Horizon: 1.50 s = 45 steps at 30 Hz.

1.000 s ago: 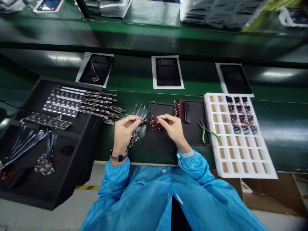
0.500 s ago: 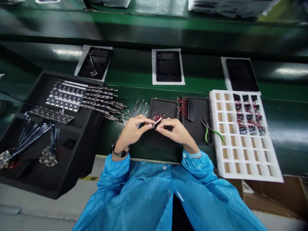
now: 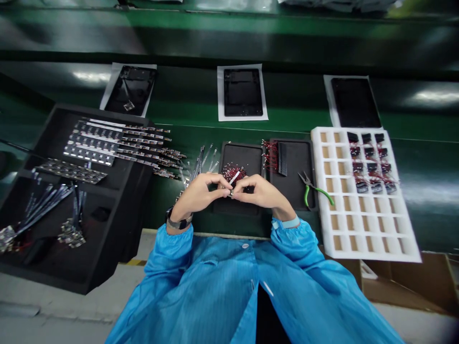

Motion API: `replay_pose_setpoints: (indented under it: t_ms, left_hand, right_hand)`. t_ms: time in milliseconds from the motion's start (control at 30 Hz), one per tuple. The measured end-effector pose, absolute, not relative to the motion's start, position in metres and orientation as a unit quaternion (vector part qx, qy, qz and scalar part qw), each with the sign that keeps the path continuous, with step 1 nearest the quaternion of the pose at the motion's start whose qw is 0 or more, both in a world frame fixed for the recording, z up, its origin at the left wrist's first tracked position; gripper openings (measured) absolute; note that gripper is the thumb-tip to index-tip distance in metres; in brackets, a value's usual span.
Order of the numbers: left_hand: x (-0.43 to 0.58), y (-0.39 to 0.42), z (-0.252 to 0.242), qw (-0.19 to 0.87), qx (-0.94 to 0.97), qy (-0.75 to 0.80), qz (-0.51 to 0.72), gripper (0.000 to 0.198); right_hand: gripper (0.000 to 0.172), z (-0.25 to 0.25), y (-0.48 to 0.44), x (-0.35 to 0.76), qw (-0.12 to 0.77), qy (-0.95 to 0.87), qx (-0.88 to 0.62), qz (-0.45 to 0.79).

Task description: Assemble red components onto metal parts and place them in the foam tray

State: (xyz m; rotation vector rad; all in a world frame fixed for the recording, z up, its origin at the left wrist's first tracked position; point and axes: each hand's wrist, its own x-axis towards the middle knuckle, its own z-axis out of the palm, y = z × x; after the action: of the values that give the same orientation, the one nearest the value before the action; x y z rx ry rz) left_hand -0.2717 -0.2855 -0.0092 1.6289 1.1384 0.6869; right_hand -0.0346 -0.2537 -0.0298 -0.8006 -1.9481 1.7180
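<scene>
My left hand (image 3: pixel 204 192) and my right hand (image 3: pixel 261 193) meet fingertip to fingertip over the left black tray. Between them is a small flat flex cable (image 3: pixel 234 177), its pale strip slanting up and to the right. Both hands pinch its lower end, where a tiny part shows; the fingers hide most of that end. Just behind the fingertips lies a pile of red-wired small components (image 3: pixel 233 171) in the tray (image 3: pixel 244 152). More flex cables (image 3: pixel 204 160) lie on the bench beyond my left hand.
At left stands a black divided bin (image 3: pixel 107 234) with circuit strips (image 3: pixel 143 141) and cable bundles (image 3: pixel 46 203). A second black tray (image 3: pixel 296 157) holds a black comb-like strip (image 3: pixel 282 160) and green-handled pliers (image 3: pixel 315 190). Right is a white compartment tray (image 3: pixel 326 215). Dark screen panels (image 3: pixel 243 93) lie behind.
The pale strip has turned to point more away from me, and my fingertips have shifted slightly lower on it. The whole view has shifted a little.
</scene>
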Motion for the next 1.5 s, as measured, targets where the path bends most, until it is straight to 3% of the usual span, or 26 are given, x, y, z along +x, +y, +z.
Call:
replay_pose_setpoints:
  t_ms: [300, 633, 1100, 1233, 1367, 1500]
  left_hand:
    - [-0.266, -0.286, -0.006, 0.457, 0.691, 0.498, 0.254, 0.005]
    - [-0.272, -0.285, -0.016, 0.564, 0.622, 0.469, 0.274, 0.005]
    - [-0.266, -0.281, -0.012, 0.564, 0.625, 0.467, 0.270, 0.007]
    - [-0.255, -0.272, 0.005, 0.551, 0.614, 0.475, 0.307, 0.009]
    - [-0.227, -0.240, 0.031, 0.485, 0.632, 0.473, 0.375, 0.032]
    - [-0.198, -0.176, 0.044, 0.411, 0.633, 0.472, 0.455, 0.029]
  right_hand:
    - [0.014, -0.032, -0.259, -0.037, 0.164, -0.686, -0.349, 0.617]
    - [0.022, -0.032, -0.258, -0.036, 0.200, -0.642, -0.336, 0.659]
    - [0.026, -0.026, -0.258, -0.033, 0.204, -0.648, -0.329, 0.656]
    - [0.025, -0.017, -0.253, -0.015, 0.293, -0.682, -0.364, 0.563]
    - [0.021, -0.023, -0.243, 0.027, 0.418, -0.674, -0.502, 0.345]
    - [0.017, -0.044, -0.237, 0.067, 0.369, -0.700, -0.564, 0.235]
